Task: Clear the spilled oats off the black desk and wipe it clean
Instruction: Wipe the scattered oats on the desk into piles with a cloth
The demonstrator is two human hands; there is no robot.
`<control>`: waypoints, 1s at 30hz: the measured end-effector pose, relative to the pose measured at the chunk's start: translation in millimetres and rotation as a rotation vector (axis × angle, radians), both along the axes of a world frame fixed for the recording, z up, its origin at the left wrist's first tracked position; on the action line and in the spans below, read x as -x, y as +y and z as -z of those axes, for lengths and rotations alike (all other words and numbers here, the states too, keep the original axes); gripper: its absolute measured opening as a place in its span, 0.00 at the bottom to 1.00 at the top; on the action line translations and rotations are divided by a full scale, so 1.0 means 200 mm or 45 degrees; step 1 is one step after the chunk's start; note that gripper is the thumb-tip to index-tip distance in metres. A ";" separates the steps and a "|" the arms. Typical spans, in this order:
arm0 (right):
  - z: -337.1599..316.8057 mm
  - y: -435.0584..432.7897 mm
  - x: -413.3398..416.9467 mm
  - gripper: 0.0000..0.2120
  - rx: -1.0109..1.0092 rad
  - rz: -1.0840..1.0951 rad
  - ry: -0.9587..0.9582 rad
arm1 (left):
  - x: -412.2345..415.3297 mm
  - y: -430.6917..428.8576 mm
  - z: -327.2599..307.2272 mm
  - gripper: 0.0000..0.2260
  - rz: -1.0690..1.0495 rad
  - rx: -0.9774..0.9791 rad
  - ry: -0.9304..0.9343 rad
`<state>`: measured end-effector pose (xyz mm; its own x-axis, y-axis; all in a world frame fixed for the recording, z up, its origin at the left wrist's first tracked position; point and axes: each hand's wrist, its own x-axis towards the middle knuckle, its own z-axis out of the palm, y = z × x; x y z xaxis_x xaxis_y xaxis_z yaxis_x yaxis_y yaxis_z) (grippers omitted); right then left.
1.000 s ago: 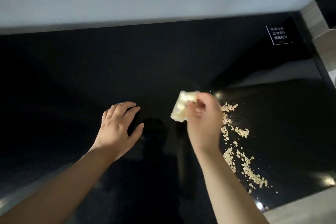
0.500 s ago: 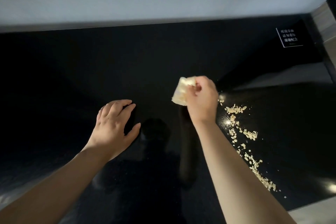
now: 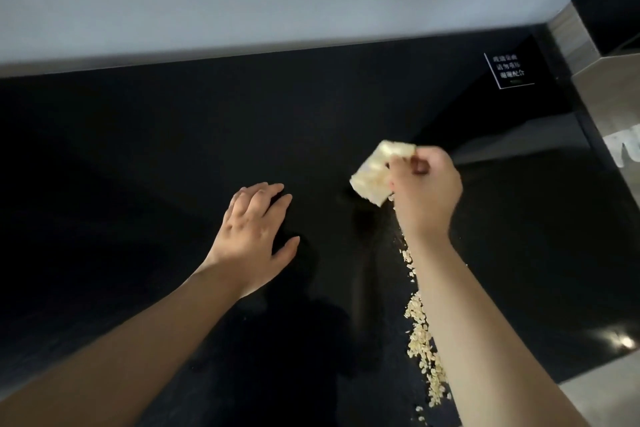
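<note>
1 desk (image 3: 138,149), 1 oat trail (image 3: 420,340); left hand (image 3: 254,236) spread flat; right hand (image 3: 427,194) in pinch on 1 pale pad (image 3: 372,177)

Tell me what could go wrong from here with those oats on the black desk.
1. The oats trail toward the near edge of the desk. A careless sweep with the pale wipe held in the right hand could knock flakes off.
2. The right forearm crosses over the trail and may drag or hide flakes.
3. The left hand looks to rest flat on the glossy desk and may leave smears.
</note>
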<state>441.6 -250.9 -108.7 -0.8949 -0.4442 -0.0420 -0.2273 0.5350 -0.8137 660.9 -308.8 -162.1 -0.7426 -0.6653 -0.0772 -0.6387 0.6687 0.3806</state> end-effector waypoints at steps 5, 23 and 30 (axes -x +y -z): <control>0.13 -0.31 0.06 0.05 -0.016 -0.018 0.001 | 0.05 -0.02 0.02 0.30 -0.050 0.015 -0.007; 0.01 0.43 -0.16 0.10 -0.111 -0.136 -0.172 | 0.04 -0.02 0.01 0.31 -0.050 -0.026 0.007; 0.14 0.27 -0.38 0.09 -0.276 -0.596 0.117 | -0.10 -0.02 -0.01 0.23 -0.117 -0.125 0.140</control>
